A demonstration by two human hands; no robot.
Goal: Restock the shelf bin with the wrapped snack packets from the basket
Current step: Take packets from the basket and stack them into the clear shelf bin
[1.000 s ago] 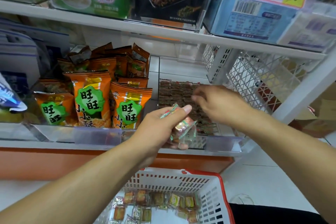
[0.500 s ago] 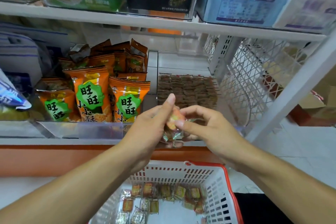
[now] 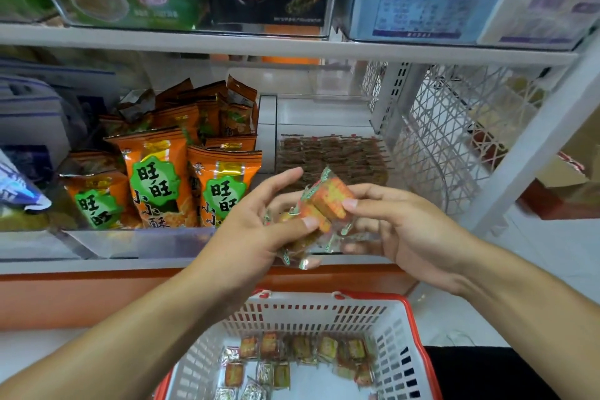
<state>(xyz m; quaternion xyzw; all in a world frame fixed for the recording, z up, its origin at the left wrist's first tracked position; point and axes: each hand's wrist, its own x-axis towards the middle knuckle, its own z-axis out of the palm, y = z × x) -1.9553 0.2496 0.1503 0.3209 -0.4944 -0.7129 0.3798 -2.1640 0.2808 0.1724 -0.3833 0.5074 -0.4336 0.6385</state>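
Orange wrapped snack packets [image 3: 319, 204] sit bunched between both hands before the shelf bin [image 3: 331, 156]: the left hand [image 3: 256, 230] curls around the stack, the right hand [image 3: 399, 227] pinches the top one. More packets lie in the basket [image 3: 399, 344] below.

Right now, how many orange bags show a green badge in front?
3 orange bags: a low one at left, a tall one in the middle, one at right. More bags stand behind; their badges may be hidden.
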